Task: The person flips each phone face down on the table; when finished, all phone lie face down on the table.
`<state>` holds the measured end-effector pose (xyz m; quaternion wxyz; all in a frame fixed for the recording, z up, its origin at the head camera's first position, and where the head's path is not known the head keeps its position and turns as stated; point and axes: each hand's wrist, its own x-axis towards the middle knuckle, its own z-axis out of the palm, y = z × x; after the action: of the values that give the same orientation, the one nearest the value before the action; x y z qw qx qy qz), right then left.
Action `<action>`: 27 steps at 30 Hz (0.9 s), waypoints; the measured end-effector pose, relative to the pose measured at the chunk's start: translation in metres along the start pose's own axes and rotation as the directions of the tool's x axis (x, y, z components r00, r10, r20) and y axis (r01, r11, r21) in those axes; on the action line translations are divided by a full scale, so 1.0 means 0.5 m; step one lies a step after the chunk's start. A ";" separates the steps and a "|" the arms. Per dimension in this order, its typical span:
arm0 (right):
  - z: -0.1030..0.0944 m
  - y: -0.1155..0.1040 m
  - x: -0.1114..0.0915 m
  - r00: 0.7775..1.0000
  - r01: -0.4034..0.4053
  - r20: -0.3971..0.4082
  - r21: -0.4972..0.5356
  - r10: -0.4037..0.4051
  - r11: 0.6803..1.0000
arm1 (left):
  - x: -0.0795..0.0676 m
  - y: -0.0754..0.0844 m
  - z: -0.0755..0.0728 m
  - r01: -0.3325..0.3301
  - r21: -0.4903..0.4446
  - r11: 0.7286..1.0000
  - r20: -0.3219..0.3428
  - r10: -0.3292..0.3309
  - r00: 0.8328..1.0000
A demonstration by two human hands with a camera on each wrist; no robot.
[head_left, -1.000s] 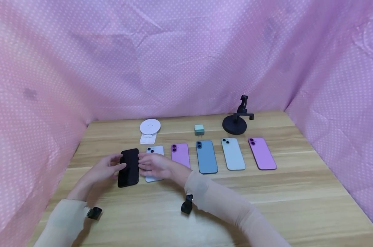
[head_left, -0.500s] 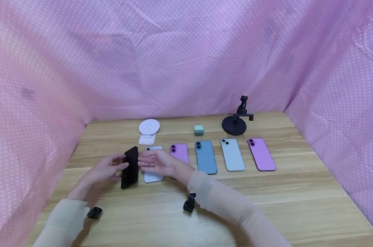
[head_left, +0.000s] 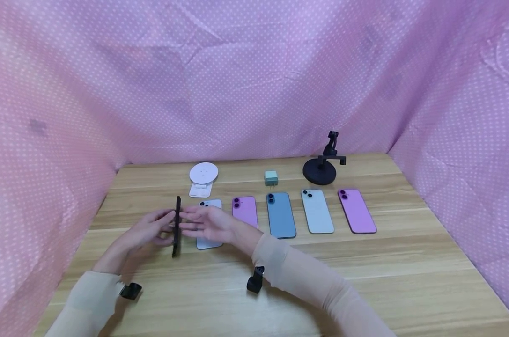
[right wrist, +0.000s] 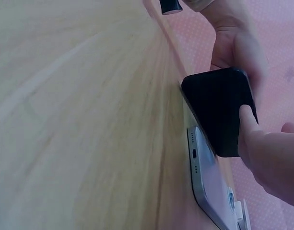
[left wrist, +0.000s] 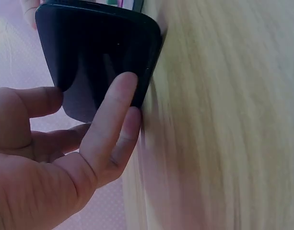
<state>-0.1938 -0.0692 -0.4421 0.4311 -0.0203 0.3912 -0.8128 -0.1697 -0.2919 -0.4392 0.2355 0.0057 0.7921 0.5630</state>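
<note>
A black smartphone [head_left: 176,236] stands upright on its long edge at the left of the table, seen nearly edge-on in the head view. My left hand [head_left: 146,229] holds it from the left side; in the left wrist view several bent fingertips touch the dark face and edges of the phone [left wrist: 94,43]. From the other side my right hand [head_left: 214,224] reaches in with fairly straight fingers. One of its fingertips rests against the phone [right wrist: 216,105] in the right wrist view. Beneath the right hand lies a white phone [head_left: 209,242], partly hidden, camera side up.
To the right lie a purple phone [head_left: 245,210], a blue phone [head_left: 281,217], a pale green-white phone [head_left: 318,213] and another purple phone [head_left: 357,213]. Behind stand a white round stand [head_left: 203,173], a green charger plug [head_left: 271,178] and a black stand [head_left: 319,172].
The black phone has turned from lying flat to standing on its long edge. My left hand has shifted slightly right with it, and my right hand has stayed close beside it.
</note>
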 end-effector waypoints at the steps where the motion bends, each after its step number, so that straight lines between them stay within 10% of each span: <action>1: 0.000 0.002 0.001 1.000 -0.004 0.008 -0.005 0.004 1.000 | -0.001 0.000 0.000 -0.001 0.003 1.000 -0.002 0.001 1.000; 27: 0.005 0.039 0.028 0.997 -0.055 -0.054 -0.149 0.047 0.987 | -0.024 -0.048 -0.064 -0.068 -0.049 0.996 -0.158 0.059 0.986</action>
<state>-0.1882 -0.0871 -0.4573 0.4389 -0.0224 0.4625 -0.7700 -0.1648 -0.3323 -0.4479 0.1545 -0.0197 0.7920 0.5903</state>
